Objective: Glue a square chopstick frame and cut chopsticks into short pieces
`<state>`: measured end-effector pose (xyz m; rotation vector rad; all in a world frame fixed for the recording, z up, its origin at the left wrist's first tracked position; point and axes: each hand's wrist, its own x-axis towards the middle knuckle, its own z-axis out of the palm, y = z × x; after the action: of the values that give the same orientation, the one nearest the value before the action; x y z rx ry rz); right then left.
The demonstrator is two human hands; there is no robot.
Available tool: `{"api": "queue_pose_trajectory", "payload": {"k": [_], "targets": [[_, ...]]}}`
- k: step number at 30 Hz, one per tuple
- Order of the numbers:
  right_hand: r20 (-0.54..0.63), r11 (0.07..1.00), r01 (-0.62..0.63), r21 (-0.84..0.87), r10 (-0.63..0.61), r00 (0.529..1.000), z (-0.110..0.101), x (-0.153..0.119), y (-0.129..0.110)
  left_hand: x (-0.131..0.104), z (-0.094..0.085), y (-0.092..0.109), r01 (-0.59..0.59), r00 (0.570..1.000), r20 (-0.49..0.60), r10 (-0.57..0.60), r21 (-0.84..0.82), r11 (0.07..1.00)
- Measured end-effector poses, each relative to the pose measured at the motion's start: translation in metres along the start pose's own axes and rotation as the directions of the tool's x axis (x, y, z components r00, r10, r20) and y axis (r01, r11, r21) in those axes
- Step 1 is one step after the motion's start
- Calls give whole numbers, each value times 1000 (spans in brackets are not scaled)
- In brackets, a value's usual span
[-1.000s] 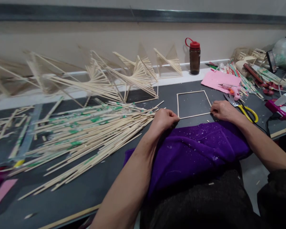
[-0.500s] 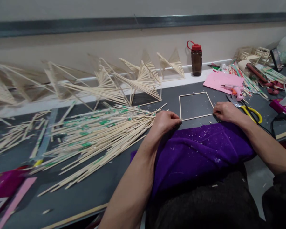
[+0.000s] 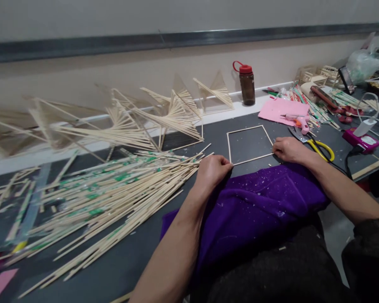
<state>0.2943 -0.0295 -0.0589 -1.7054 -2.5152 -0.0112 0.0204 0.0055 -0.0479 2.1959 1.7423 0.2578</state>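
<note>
A square frame of thin wooden sticks lies flat on the dark table. My left hand pinches its near left corner between thumb and fingers. At the near right corner, the fingers of my right hand are closed on the frame as well. Purple cloth strewn with small pale scraps covers my lap just below both hands. Loose wooden sticks, some in green-marked clear wrappers, spread out to the left of my left hand.
Twisted stick models stand along the wall. Behind the frame is a brown bottle with a red lid. To the right lie a pink glue gun on a pink sheet, yellow-handled scissors and a magenta power strip.
The view has turned slightly to the right, so everything sits further left in the picture. Both hands keep their hold on the frame's near corners.
</note>
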Motion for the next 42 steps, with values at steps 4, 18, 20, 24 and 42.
{"api": "queue_pose_trajectory", "payload": {"k": [4, 18, 20, 24, 42], "targets": [[21, 1000, 4, -19, -4, 1000, -1, 1, -3, 0, 1, 1, 10, 1000, -14, -10, -4, 1000], [20, 997, 40, -73, -38, 999, -1, 1, -5, 1, 5, -1, 27, 1000, -13, -28, -89, 996], [20, 995, 39, -91, -38, 999, 0, 1, -5, 1, 5, -1, 28, 1000, -12, -29, -84, 996], [24, 992, 48, -118, -46, 999, 1, 1, -5, 2, 6, -2, 32, 999, -22, -33, -57, 998], [-148, 964, -176, 201, 208, 967, -14, -7, 17, 1, -6, -16, 44, 999, -9, -47, -190, 981]]}}
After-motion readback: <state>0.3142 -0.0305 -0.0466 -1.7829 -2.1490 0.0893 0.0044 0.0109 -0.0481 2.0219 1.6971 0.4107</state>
